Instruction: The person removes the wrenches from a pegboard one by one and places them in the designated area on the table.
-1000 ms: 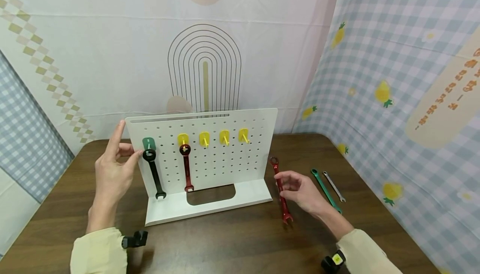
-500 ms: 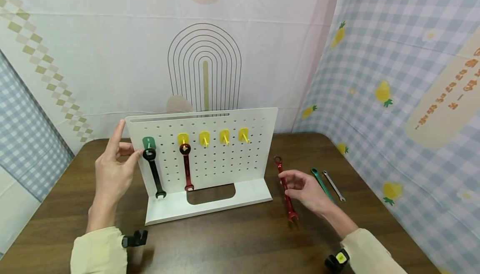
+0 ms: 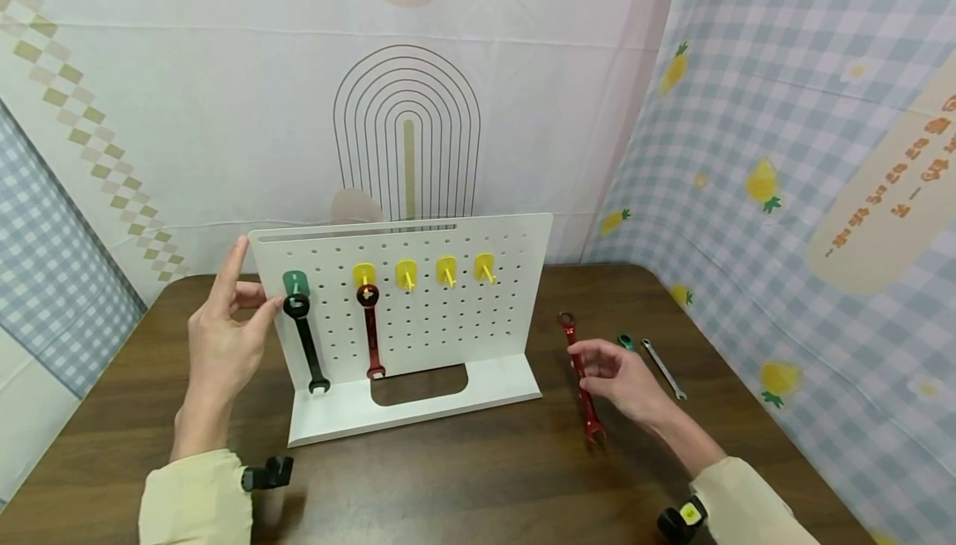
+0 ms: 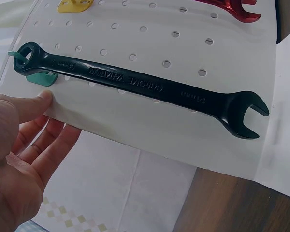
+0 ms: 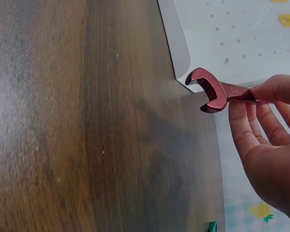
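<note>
A white pegboard (image 3: pixel 418 321) stands upright on its base. My left hand (image 3: pixel 227 342) pinches its left edge, the thumb on the front face and the other fingers behind. Close to that thumb, a black combination wrench (image 4: pixel 135 84) hangs by its ring end from a green hook (image 3: pixel 295 283). One red combination wrench (image 3: pixel 372 333) hangs from the leftmost yellow hook (image 3: pixel 363 273). To the right of the board, my right hand (image 3: pixel 623 383) pinches a second red combination wrench (image 3: pixel 590 416) by its shaft, ring end away from me. Its open end (image 5: pixel 210 89) shows above the table, over a shadow.
Three more yellow hooks, among them the rightmost hook (image 3: pixel 485 268), carry nothing. Beyond my right hand lie a green wrench (image 3: pixel 625 341), mostly hidden by the hand, and a small silver wrench (image 3: pixel 664 369). All stand on a brown wooden table (image 3: pixel 448 487) with curtains behind.
My right hand has moved a little to the right with the red wrench, and now covers most of the green wrench. The left hand keeps its place on the board.
</note>
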`<action>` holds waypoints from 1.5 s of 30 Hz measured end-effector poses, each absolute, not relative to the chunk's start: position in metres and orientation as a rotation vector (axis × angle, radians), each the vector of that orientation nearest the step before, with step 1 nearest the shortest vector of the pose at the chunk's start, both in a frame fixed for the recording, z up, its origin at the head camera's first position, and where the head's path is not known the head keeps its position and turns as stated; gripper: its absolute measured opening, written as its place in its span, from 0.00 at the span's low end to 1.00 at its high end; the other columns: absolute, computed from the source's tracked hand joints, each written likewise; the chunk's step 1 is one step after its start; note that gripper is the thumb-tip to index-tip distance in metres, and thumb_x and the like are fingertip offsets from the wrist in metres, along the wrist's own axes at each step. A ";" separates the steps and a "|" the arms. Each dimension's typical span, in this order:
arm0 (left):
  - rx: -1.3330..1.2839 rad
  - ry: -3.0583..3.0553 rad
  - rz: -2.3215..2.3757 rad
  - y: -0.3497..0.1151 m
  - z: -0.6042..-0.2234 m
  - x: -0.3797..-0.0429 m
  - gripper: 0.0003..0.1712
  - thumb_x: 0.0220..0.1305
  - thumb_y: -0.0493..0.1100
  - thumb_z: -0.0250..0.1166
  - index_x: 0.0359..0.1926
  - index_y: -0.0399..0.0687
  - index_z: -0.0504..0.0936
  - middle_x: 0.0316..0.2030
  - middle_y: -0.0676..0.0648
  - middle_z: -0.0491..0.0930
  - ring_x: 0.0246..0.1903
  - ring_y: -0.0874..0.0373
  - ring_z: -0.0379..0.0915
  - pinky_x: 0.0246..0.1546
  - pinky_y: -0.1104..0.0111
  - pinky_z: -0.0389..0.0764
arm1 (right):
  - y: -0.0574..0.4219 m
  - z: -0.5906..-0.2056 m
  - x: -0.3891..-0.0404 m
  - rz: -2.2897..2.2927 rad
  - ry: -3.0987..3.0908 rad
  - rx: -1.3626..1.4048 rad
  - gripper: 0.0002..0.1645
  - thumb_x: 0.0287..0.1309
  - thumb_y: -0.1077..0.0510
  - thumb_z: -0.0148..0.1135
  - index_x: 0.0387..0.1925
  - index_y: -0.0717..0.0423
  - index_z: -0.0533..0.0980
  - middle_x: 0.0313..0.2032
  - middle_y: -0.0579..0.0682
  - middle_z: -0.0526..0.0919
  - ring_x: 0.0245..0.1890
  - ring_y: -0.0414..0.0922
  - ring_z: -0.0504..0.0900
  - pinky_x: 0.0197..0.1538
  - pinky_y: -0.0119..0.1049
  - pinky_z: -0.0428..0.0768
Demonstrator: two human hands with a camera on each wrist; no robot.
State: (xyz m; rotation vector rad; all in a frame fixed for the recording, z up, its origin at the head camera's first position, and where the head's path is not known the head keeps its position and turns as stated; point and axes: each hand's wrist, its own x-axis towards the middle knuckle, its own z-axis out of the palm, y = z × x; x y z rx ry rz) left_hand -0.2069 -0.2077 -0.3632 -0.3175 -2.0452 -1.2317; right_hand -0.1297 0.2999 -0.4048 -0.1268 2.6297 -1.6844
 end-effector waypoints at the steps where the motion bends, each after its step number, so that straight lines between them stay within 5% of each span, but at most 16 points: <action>1: -0.318 -2.045 -1.232 -0.208 -0.363 -0.207 0.52 0.61 0.22 0.72 0.81 0.58 0.66 0.34 0.73 0.74 0.38 0.86 0.73 0.38 0.92 0.72 | 0.301 -0.405 -0.130 -1.690 2.626 -0.123 0.28 0.60 0.75 0.68 0.62 0.66 0.78 0.51 0.63 0.80 0.43 0.43 0.82 0.43 0.31 0.85; 45: -0.316 -2.042 -1.226 -0.208 -0.364 -0.207 0.54 0.60 0.22 0.72 0.81 0.61 0.66 0.34 0.74 0.74 0.38 0.86 0.72 0.38 0.93 0.71 | 0.347 -0.407 -0.118 -1.707 2.540 -0.006 0.33 0.65 0.71 0.66 0.70 0.70 0.71 0.57 0.69 0.76 0.49 0.46 0.85 0.47 0.35 0.88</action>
